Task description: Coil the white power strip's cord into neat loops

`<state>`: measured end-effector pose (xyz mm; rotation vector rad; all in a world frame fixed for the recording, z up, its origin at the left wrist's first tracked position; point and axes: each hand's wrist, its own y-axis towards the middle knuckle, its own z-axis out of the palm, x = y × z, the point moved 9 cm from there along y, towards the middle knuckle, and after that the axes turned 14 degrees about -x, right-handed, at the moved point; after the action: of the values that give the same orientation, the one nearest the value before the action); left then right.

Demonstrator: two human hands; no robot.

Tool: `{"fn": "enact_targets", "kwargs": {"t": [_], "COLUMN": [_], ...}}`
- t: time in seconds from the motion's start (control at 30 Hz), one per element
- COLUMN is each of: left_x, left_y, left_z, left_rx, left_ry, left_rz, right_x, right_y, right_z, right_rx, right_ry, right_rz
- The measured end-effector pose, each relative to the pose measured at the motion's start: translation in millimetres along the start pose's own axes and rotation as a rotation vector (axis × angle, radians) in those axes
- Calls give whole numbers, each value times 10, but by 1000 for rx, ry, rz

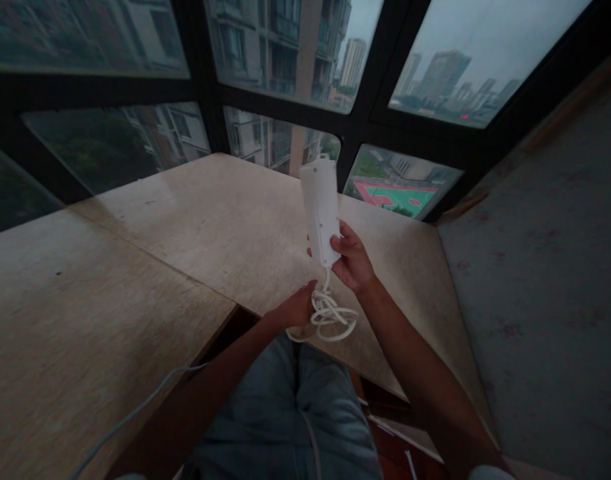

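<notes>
A white power strip [320, 207] stands upright in the air over the wooden tabletop [225, 220]. My right hand [353, 260] is closed around its lower end. From that end a white cord [330, 320] hangs in a loose bundle of loops. My left hand [296, 308] is closed on the top of that bundle, just below and left of the right hand. Both hands are held above my lap, near the table's front edge.
Large dark-framed windows [285, 100] run behind the table, showing buildings outside. A second tabletop [75, 333] lies to the left, with a thin grey cable [135, 413] trailing over its edge. A grey wall [545, 267] rises on the right.
</notes>
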<state>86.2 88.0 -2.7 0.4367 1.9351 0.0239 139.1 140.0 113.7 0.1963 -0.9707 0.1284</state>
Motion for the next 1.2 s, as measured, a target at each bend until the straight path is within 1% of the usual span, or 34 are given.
{"fn": "enact_targets", "kwargs": {"t": [0.07, 0.17, 0.27, 0.37, 0.47, 0.57, 0.77, 0.83, 0.87, 0.93, 1.0, 1.07, 1.13, 1.2], "left_x": [-47, -105, -185, -265, -304, -299, -355, -350, -342, -307, -252, -185, -82, 90], "left_y": [-25, -51, -66, -92, -128, -156, -175, -166, -161, -162, -182, -208, -229, -253], "left_z": [36, 43, 21, -39, -166, -346, -733, -838, -880, -956, -1016, -1037, -1016, -948], "left_rx": [42, 90, 128, 136, 63, -98, -502, -606, -649, -741, -845, -938, -1013, -1073], "left_ry": [20, 85, 146, 148, 116, 53, -64, -79, -75, -54, -39, -65, -155, -311], "left_rz": [64, 101, 139, 205, 262, 245, 199, 175, 161, 118, 49, -32, -139, -301], "right_x": [-109, -375, -753, -1101, -1283, -1319, -1175, -1152, -1139, -1101, -1046, -1024, -1023, -999], "right_y": [105, 310, 472, 495, 428, 363, 351, 325, 313, 278, 201, 52, -151, -358], "right_z": [32, -17, -167, -363, -500, -542, -559, -577, -601, -676, -764, -846, -911, -909], "right_rx": [-13, -41, -79, -119, -150, -145, -69, -80, -116, -237, -391, -560, -745, -891], "right_ry": [-26, -109, -285, -476, -548, -506, -402, -310, -259, -170, -104, -73, -84, -134], "right_rz": [35, 142, 320, 503, 601, 619, 509, 494, 473, 379, 222, 81, -31, -143]}}
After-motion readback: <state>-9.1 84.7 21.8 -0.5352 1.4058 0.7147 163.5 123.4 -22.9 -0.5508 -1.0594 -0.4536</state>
